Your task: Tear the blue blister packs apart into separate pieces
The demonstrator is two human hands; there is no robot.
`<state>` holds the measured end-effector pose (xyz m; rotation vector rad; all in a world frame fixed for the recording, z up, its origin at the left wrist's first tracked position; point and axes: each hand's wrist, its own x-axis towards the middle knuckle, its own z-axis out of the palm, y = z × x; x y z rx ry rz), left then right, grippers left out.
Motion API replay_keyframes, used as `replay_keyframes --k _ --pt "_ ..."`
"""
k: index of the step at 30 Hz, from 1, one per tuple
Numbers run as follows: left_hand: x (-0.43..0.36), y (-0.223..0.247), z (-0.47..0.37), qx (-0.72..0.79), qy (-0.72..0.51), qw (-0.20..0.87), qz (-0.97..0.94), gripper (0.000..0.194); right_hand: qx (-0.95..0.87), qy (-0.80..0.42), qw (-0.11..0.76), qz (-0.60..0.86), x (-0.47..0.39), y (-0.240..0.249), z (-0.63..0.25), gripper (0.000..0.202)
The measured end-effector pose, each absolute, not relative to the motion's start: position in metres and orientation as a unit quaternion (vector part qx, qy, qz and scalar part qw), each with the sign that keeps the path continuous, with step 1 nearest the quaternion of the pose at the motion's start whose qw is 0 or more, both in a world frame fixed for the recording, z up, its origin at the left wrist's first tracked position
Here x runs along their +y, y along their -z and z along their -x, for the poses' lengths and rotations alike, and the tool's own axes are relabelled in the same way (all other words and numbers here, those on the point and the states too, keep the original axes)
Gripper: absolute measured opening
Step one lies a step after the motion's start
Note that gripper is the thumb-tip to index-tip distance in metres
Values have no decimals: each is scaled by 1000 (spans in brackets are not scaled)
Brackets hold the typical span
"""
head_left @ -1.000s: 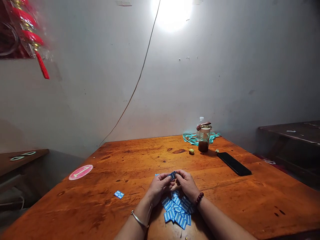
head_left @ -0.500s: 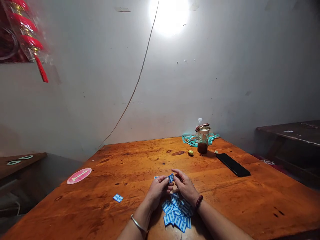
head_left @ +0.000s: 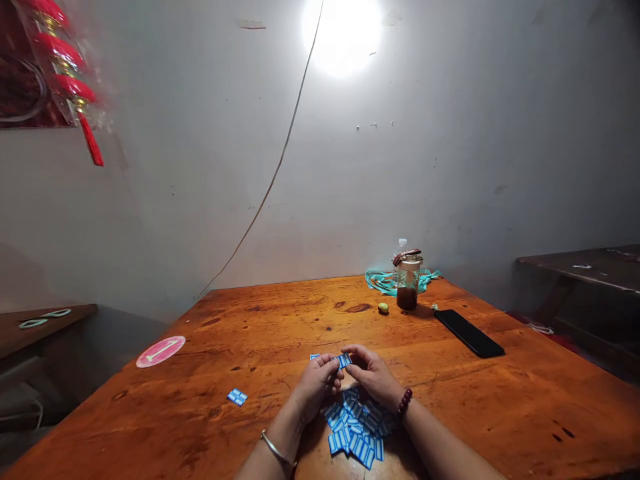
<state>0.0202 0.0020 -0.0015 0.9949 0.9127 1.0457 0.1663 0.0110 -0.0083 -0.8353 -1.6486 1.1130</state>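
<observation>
Between my two hands, above the wooden table (head_left: 200, 433), is a small blue-and-white striped piece (head_left: 345, 361), flat like a cloth label. My left hand (head_left: 319, 383) pinches its left end between thumb and fingers. My right hand (head_left: 374, 377) grips the other end with thumb and forefinger. Below my hands lies a loose pile (head_left: 353, 430) of several similar pieces, partly covered by my right hand. Another such piece (head_left: 237, 397) lies flat to the left, and the edge of one more (head_left: 315, 357) shows just behind my left hand.
A black phone (head_left: 469, 333) lies at the right. Further back stand a lidded bottle of dark liquid (head_left: 407, 293) and a small yellowish-green item (head_left: 383, 309), with turquoise straps (head_left: 380, 283) behind. A round pink sign (head_left: 161, 351) is at the left edge. A wall (head_left: 325, 220) rises behind.
The view has shifted slightly. The striped piece between my hands has turned flatter and shows more of its face, while my right fingers have come down onto its right end.
</observation>
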Motion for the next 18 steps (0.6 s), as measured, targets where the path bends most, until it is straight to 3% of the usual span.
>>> replay_keyframes --k 11,18 --pt "4 6 -25 417 -471 621 -467 25 -594 -497 482 410 17 13 -164 30" --pt "1 3 -23 392 -466 671 -423 34 -611 -455 504 407 13 7 -165 24"
